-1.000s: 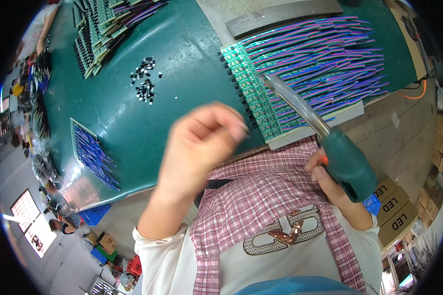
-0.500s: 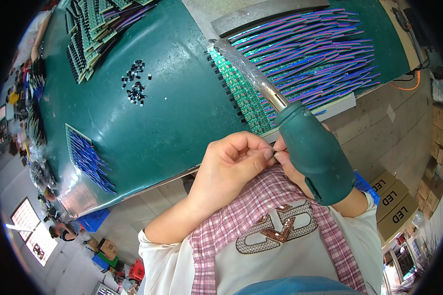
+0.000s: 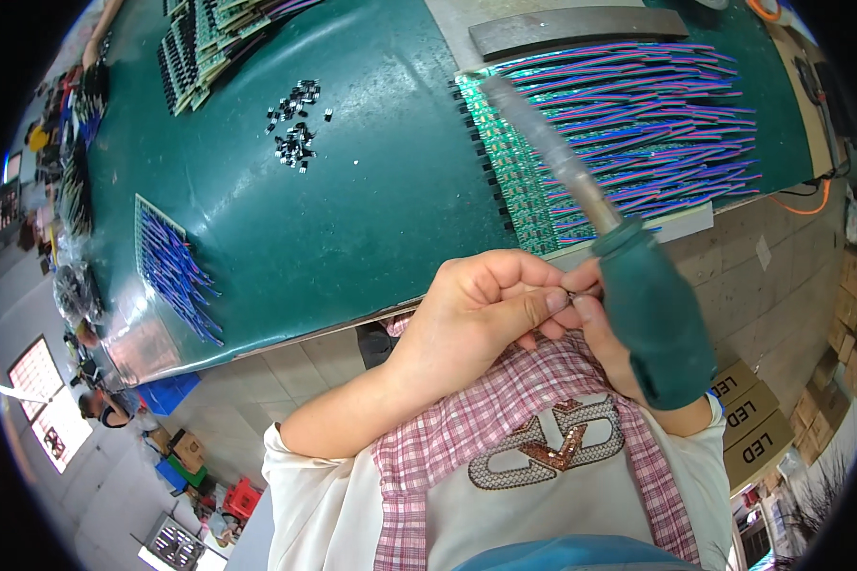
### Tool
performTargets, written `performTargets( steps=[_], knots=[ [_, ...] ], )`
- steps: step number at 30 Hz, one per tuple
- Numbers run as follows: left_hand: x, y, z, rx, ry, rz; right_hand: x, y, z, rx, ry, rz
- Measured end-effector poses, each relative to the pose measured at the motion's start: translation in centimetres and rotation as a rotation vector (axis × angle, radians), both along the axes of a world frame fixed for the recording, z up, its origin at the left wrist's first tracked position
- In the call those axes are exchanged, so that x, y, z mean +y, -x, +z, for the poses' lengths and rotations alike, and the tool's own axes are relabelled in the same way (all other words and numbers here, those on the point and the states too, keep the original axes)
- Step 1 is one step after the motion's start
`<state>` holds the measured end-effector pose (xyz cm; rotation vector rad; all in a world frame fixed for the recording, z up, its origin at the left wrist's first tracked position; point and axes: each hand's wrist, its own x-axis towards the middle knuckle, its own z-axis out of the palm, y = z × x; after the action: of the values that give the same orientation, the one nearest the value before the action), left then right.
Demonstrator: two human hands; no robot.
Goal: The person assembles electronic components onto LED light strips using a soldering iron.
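Observation:
My left hand (image 3: 476, 309) is closed, its thumb and forefinger pinching a tiny dark part (image 3: 570, 297) at the table's near edge. Fingertips of my right hand (image 3: 602, 333) meet it there from the other side, also pinched. What the part is cannot be made out. A soldering iron (image 3: 652, 309) with a thick green handle crosses in front of my right hand and hides much of it; how it is held is not visible. Beyond its metal barrel lies a row of green circuit boards (image 3: 519, 171) with blue, pink and black wires (image 3: 647, 124).
On the green tabletop (image 3: 305, 257) lie small black components (image 3: 295, 143). Stacked circuit boards (image 3: 209, 48) stand far left, and a wired board (image 3: 167, 257) lies nearer. A grey metal bar (image 3: 581, 33) sits behind the wires. Cardboard boxes (image 3: 757, 433) are at the lower right.
The view has shifted, so the table's contents appear farther right and slightly higher. My hands and the iron also appear farther right. Both hands keep their fingertips together at the tiny part.

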<state>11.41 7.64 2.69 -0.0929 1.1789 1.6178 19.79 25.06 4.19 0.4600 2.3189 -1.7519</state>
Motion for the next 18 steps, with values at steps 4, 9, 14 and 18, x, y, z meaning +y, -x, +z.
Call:
performTargets(
  steps=[4, 9, 14, 18],
  knots=[
    [0.6, -1.1, -0.2, 0.199, 0.016, 0.179, -1.0, -0.4, -1.9, 0.295, 0.234, -0.204],
    [0.6, -1.4, -1.1, 0.827, 0.083, 0.102, -0.9, -1.5, -3.5, 0.246, 0.154, -0.22],
    [0.6, -1.1, -0.6, 1.063, 0.136, 0.005, 0.0, -1.7, -3.8, 0.269, -0.31, 0.006],
    [0.5, -0.7, 0.3, 1.095, 0.238, -0.142, 0.5, -1.8, -3.8, 0.319, -0.345, 0.092]
  ],
)
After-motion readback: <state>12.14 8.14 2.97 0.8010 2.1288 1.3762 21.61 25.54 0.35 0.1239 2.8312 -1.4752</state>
